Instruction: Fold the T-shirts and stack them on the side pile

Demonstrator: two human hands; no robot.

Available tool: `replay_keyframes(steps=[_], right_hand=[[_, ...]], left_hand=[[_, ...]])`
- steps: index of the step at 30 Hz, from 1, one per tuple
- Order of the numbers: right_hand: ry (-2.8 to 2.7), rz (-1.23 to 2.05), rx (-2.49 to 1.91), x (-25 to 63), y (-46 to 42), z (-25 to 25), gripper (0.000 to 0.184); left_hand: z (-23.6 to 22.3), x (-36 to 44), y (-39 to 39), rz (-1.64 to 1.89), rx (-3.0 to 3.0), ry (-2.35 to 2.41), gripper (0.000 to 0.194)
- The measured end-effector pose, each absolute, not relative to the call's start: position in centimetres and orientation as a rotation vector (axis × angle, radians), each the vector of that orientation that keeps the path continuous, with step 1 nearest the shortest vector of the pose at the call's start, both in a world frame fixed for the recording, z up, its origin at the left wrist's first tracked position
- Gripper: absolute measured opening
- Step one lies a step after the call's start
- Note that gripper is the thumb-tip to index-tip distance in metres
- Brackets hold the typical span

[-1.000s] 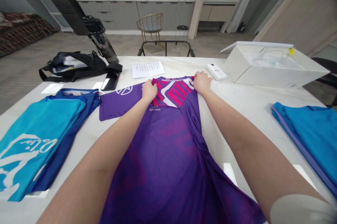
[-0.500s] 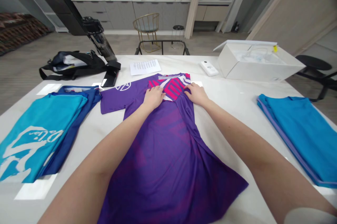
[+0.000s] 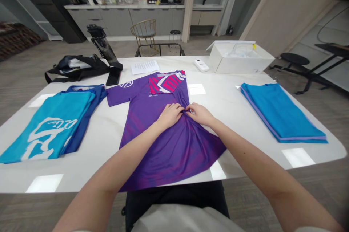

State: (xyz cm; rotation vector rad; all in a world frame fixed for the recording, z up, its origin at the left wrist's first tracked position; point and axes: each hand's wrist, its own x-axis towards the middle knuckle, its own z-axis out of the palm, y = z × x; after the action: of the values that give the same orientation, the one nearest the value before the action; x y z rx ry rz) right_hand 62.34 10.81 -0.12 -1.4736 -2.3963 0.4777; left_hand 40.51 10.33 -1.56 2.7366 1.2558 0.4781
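Note:
A purple short-sleeved T-shirt [image 3: 152, 130] with a pink and white pattern at the neck lies spread in front of me. Its left sleeve with a white emblem is stretched out, while the right side is gathered in creases. My left hand [image 3: 171, 115] is closed on the cloth around the middle of the chest, fingertips bent down into it. Right beside it, my right hand [image 3: 201, 113] pinches the bunched fabric at the shirt's right side. The fingertips of both hands nearly meet.
Folded turquoise and navy garments [image 3: 54, 123] lie left; a folded blue garment [image 3: 280, 112] lies right. Toward the white table's [image 3: 98, 166] far edge are a black bag [image 3: 81, 66], a dark bottle [image 3: 102, 45], a phone [image 3: 113, 78], a paper sheet [image 3: 144, 67], a white device [image 3: 201, 65] and a white box [image 3: 240, 61].
Both hands have moved down from the neck area to the shirt's right middle and come close together. The cloth there is now drawn into folds. The view has shifted, showing the table's near edge.

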Motion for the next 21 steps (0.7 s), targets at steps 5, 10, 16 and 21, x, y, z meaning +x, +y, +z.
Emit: replay_keyframes(steps=[5, 10, 16, 21], right_hand=[[-2.412, 0.526, -1.460, 63.8, 6.4, 0.1, 0.020], [-2.413, 0.394, -1.600, 64.4, 2.5, 1.2, 0.025], [-2.456, 0.367, -2.017, 66.4, -1.0, 2.9, 0.028], [-2.530, 0.403, -2.065, 67.9, -4.2, 3.7, 0.021]], left_hand=[[-1.3, 41.3, 6.8, 0.482, 2.731, 1.236, 0.029], [-0.6, 42.7, 3.9, 0.490, 2.724, 1.227, 0.027], [-0.2, 44.1, 1.1, 0.528, 2.699, 1.240, 0.028], [0.5, 45.6, -1.8, 0.490, 2.777, 1.173, 0.033]])
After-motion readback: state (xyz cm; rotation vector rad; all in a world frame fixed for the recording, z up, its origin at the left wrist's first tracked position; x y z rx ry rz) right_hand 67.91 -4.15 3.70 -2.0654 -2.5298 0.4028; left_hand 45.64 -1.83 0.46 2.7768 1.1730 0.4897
